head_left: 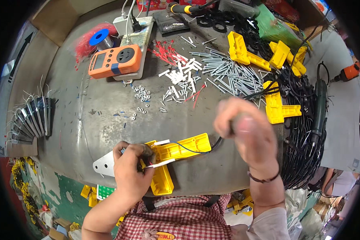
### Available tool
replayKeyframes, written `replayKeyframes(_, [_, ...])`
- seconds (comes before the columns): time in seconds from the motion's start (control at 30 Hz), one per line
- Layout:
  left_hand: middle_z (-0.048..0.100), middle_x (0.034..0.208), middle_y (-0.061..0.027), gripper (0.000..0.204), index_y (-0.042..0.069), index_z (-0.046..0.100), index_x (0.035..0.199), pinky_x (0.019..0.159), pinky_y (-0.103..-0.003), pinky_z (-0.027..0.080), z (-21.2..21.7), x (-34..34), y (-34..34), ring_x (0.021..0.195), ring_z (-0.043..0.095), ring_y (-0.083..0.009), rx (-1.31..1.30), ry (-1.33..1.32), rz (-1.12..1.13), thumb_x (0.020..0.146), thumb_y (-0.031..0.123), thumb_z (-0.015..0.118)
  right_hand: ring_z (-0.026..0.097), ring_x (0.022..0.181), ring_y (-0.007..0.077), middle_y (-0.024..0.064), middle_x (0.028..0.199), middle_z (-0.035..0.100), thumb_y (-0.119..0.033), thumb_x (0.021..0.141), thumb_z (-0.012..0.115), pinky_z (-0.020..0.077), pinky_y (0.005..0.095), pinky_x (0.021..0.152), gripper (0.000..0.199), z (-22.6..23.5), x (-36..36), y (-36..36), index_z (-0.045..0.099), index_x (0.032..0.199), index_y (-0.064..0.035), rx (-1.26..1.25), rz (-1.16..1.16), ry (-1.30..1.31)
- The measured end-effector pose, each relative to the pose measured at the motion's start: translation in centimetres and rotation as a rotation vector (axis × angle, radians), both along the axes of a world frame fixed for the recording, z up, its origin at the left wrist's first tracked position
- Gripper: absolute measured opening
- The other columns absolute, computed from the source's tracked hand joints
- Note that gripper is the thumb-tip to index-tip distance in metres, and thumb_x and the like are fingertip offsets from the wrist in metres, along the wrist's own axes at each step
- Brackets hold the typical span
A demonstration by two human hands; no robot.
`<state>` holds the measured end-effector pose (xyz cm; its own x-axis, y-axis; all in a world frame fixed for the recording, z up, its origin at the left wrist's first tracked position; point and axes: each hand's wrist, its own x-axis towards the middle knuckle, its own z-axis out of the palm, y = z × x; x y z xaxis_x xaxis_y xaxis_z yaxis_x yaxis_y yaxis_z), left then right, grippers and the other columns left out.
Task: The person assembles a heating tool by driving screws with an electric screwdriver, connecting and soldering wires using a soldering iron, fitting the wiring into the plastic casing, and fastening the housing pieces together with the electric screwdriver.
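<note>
Head view shows us bent over a grey metal desk, with both hands busy near its front edge. Our left hand presses down on a yellow T-shaped bracket, fingers closed in a narrow grip on the bracket's left end, where white strips and thin wires meet; a white plate lies just beside that hand. The bracket's long axis runs left to right, rising slightly toward the right, and its short leg points back at us. A black cable leaves the bracket's right end and runs up into our right hand, which is raised above the desk, blurred, and closed in a fist around the cable; we cannot tell whether it also holds a tool. So the bracket lies left of and below the right hand, and the left hand is the nearer one, touching it. Farther back lie a heap of screws, small nuts, red wire ends, more yellow brackets, an orange meter, a solder spool, and a thick bundle of black cables at the right.
</note>
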<state>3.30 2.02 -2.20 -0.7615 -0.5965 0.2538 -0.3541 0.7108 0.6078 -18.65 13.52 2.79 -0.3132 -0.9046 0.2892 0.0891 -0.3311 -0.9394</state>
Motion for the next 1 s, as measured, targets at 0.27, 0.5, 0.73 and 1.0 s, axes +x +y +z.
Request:
replayKeyframes(0.27, [0.06, 0.083, -0.0099, 0.041, 0.004, 0.051, 0.089, 0.073, -0.04, 0.038, -0.3, -0.3, 0.1, 0.076, 0.049, -0.0319, -0.148, -0.041, -0.058, 0.053, -0.007, 0.067, 0.038, 0.063, 0.0035, -0.0025, 0.067, 0.044, -0.02, 0.091, 0.05, 0.0339, 0.0202, 0.056, 0.023, -1.1, 1.5, 0.6, 0.049, 0.079, -0.0014, 0.187, -0.086, 0.115])
replayKeyframes(0.5, [0.061, 0.082, -0.0112, 0.038, 0.004, 0.053, 0.089, 0.075, -0.04, 0.04, 0.1, -0.6, 0.5, 0.08, 0.05, -0.0308, -0.179, -0.078, 0.023, 0.056, -0.007, 0.066, 0.037, 0.062, 0.0036, -0.0028, 0.065, 0.042, -0.022, 0.091, 0.052, 0.033, 0.0206, 0.055, 0.024, -0.5, 1.8, 0.5, 0.049, 0.078, -0.0017, 0.241, -0.103, 0.148])
replayKeyframes(0.73, [0.061, 0.083, -0.0106, 0.035, 0.005, 0.053, 0.088, 0.074, -0.038, 0.041, -0.1, -0.4, 0.1, 0.072, 0.053, -0.0299, -0.235, -0.054, -0.071, 0.057, -0.008, 0.065, 0.037, 0.061, 0.0033, -0.0032, 0.064, 0.041, -0.024, 0.091, 0.052, 0.0318, 0.0204, 0.052, 0.027, 0.2, 2.4, 0.4, 0.05, 0.076, -0.0018, 0.232, -0.121, 0.1])
replayKeyframes(1.0, [0.06, 0.086, -0.0121, 0.039, 0.003, 0.051, 0.099, 0.083, -0.04, 0.041, 1.0, -0.9, 0.0, 0.081, 0.054, -0.0324, -0.148, -0.199, -0.004, 0.063, -0.003, 0.064, 0.041, 0.066, 0.0068, 0.0, 0.071, 0.048, -0.041, 0.091, 0.044, 0.0318, 0.02, 0.059, 0.042, 0.4, 2.3, 0.0, 0.051, 0.075, -0.0029, 0.389, -0.19, 0.258])
